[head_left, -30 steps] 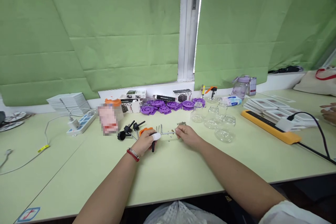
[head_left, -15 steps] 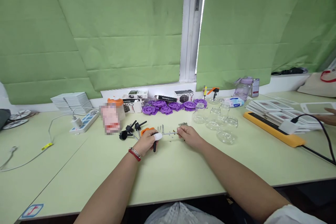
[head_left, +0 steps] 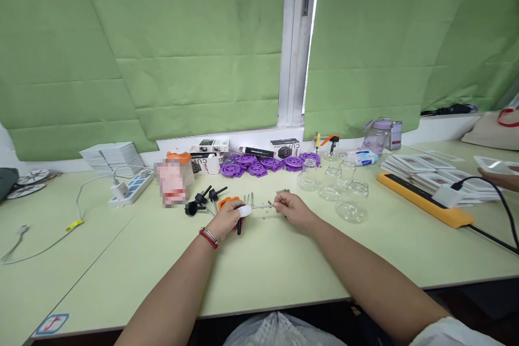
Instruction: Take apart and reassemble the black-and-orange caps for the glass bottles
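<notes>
**A:** Two hands, close together, out over the table [head_left: 259, 270]. Left hand [head_left: 227, 219] closed tight round a black handle [head_left: 239, 226], white cap on one finger.

**B:** And the right hand [head_left: 292, 210]?

**A:** Pinching the end of a thin metal rod [head_left: 263, 206]. Lying level between both hands, mid-table.

**B:** Anything nearby?

**A:** Orange piece [head_left: 227, 201] just behind the left hand. Black knobs [head_left: 198, 203] to its left. Glass jars [head_left: 336, 186] off to the right. Purple wheels [head_left: 263, 163] further back, by the window.
</notes>
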`<state>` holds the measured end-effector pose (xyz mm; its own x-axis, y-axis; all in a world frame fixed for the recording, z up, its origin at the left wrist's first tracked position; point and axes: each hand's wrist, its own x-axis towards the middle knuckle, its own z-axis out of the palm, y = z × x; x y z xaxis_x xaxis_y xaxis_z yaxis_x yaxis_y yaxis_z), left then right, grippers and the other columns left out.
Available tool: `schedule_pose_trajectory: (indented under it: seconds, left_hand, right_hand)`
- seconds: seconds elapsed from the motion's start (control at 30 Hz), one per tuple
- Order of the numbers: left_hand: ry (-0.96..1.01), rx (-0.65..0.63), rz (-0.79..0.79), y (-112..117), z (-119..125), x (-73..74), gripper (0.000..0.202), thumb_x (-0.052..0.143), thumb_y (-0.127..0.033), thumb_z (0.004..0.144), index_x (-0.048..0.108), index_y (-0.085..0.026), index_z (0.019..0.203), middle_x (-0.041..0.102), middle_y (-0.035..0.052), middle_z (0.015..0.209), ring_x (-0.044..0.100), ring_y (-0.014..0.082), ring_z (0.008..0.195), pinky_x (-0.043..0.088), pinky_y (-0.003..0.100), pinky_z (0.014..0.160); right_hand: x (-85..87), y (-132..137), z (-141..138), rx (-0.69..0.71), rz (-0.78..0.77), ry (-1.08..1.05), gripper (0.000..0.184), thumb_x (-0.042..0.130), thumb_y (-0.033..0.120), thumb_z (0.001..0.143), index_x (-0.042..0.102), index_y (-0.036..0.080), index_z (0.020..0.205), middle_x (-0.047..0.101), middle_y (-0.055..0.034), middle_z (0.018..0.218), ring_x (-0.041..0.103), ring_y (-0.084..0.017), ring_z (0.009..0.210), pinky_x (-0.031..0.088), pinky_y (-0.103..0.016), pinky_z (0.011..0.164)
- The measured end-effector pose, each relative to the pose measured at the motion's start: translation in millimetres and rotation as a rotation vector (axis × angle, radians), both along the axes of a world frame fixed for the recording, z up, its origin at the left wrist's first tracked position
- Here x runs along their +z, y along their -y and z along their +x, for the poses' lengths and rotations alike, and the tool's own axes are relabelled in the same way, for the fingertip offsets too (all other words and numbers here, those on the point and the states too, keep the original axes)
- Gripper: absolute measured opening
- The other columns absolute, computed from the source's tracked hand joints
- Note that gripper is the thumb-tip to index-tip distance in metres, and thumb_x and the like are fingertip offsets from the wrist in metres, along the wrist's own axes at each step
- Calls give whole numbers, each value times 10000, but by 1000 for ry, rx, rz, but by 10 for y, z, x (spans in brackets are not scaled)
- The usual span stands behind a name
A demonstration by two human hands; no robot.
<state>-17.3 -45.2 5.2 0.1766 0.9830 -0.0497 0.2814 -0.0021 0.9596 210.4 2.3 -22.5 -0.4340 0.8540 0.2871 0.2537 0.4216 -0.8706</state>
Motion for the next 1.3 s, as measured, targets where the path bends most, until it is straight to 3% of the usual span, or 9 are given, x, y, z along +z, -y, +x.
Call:
schedule_pose_trajectory:
  seconds: [0.83, 1.3]
  left_hand:
    - [-14, -14, -3, -11, -10, -11, 307, 587, -447, 732, 473, -180, 632, 465, -47, 493, 420, 93, 385, 288, 209, 340]
    - [-13, -4, -1, -11, -12, -27, 310, 592, -474, 725, 505, -178, 701, 459, -53, 511, 414, 87, 386, 298, 202, 341]
  right_hand:
    - [68, 47, -3, -64, 25, 169, 190, 451, 311, 827, 524, 185, 704, 493, 27, 617, 383, -106, 552, 311, -238, 553]
    - [45, 38, -5, -64, 26, 161, 164, 451, 297, 827, 524, 188, 729, 563, 10, 670, 410, -112, 578, 326, -243, 575]
